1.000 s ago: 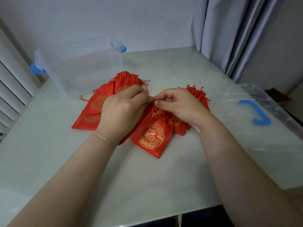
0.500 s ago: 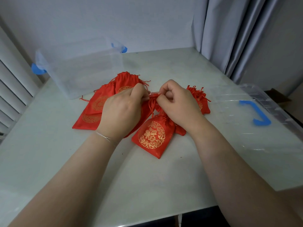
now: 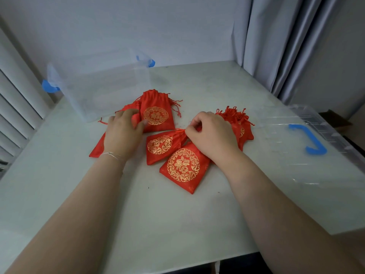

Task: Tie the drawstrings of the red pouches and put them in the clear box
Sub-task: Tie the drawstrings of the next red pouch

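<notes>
Step in hand, I judge: draw middle pouch shut, knot cord.

Right hand curled, pinching cord at gathered neck of middle pouch. Left hand lies on left pouches, fingers spread, nothing gripped that I see.

I advise: pin pouch body with left, pull cord straight away from neck, keep tension while looping.

Pouch body trails left of pinch, flat on table. Clear box far left, apart from both hands.

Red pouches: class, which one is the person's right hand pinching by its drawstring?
The middle pouch, lying sideways with its gathered neck at the right hand. The others' necks are not being pinched.
</notes>
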Tool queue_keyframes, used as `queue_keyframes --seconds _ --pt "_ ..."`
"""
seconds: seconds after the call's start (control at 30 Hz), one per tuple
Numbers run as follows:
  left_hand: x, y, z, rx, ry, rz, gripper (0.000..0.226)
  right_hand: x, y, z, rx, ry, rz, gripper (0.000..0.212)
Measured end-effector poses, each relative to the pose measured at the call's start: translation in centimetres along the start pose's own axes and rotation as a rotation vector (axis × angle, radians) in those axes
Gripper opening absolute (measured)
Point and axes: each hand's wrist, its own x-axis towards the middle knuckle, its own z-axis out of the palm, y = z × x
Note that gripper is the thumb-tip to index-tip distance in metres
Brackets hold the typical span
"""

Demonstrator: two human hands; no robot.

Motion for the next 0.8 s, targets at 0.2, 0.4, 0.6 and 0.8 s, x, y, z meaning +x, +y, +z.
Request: queue_keyframes --seconds 0.2,0.4,0.6,0.8 --pt "1.0 0.5 2.1 -0.027 -0.089 -0.002 0.052 -0.1 -0.1 0.8 -0.006 0.02 -0.024 0.025" --pt "1.4 0.8 2.4 -0.244 -0.106 0.006 0.032 0.0 -0.2 1.0 -0.001 0.035 -0.052 0.023" --pt "0.1 3.1 -0.5 -0.578 0.173 0.107 0.008 0.0 -0.2 0.7 0.208 0.203 -0.14 0.014" --pt "-2.6 5.9 -4.2 -0.986 -0.117 0.25 0.018 -0.3 -1.3 -1.0 0.576 0.115 0.038 0.04"
